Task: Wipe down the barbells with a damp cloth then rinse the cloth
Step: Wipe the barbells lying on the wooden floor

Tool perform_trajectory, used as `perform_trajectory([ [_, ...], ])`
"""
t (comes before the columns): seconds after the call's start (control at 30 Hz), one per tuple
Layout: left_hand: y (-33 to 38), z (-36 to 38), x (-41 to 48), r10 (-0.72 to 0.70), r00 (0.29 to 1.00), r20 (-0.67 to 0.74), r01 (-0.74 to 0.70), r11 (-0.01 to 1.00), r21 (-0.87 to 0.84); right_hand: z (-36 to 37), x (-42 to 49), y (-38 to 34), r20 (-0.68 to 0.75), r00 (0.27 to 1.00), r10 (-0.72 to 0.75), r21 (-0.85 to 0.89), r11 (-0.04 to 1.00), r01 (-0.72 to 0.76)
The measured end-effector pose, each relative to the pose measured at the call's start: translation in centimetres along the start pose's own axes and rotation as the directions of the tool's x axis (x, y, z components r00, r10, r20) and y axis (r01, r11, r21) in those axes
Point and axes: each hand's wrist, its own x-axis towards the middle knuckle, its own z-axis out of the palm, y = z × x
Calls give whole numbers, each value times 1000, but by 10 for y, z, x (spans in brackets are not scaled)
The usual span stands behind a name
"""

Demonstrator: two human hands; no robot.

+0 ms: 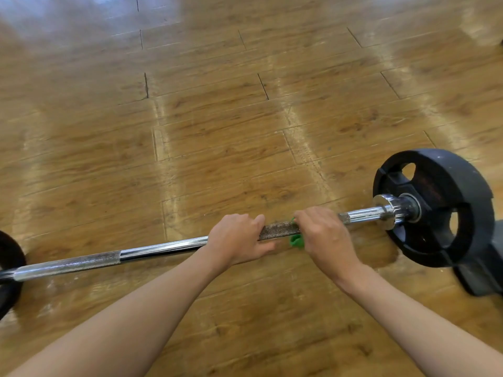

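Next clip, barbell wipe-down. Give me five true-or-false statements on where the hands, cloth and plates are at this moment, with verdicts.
1. The left hand and right hand both hold the shaft of the barbell. True.
2. The green cloth is under the left hand. False: it peeks out from under the right hand.
3. A black plate sits on the bar's right end. True.
4. The floor is grey carpet. False: it is wood-look planking.
5. The hands are close to the bar's left end. False: they are toward the right end, nearer the right plate.
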Motion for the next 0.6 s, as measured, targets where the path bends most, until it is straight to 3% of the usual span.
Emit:
perform_trajectory([
  [0.13, -1, 3, -3, 45, 995, -89, -45, 999, 2, -28, -1, 49, 83, 949, 304, -144, 946, -291],
  [0.2, 0, 4, -4, 71, 990, -123, -74, 997, -24, -33, 13, 64, 143, 872, 468, -181, 879, -442],
  [0.27, -1, 5, -4, 101, 985, -141, -109, 993, -45, -29, 36, 53, 254, 800, 543, -152, 840, -522],
  [0.33, -1, 7, -3, 118, 982, -145, -128, 990, -61, -19, 54, 21, 366, 792, 489, -109, 867, -485],
  [0.4, -2, 7, -3, 132, 981, -145, -143, 988, -64, -7, 55, -15, 372, 849, 376, -63, 922, -381],
  [0.5, -3, 9, -3, 151, 981, -118, -159, 986, -57, -4, 27, -25, 210, 958, 195, 78, 973, -215],
  [0.6, -4, 10, -3, 162, 980, -117, -168, 985, -44, -6, 2, 9, 87, 994, 67, 84, 994, -75],
])
